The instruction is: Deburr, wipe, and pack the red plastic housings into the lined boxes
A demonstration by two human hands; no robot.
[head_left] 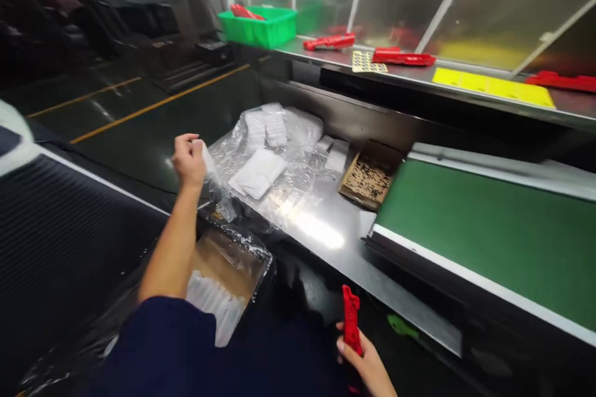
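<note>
Our left hand pinches a white wrap beside the worktop; our right hand grips a red part in front. The box below holds white packets; the cardboard tray, small dark pieces; the green bin, something red.

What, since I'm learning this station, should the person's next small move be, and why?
Probably draw the left hand, with the white material it pinches, away from the clear plastic and toward the red part. The white material hangs beside the plastic, while the right hand holds the red part well apart from it.
</note>
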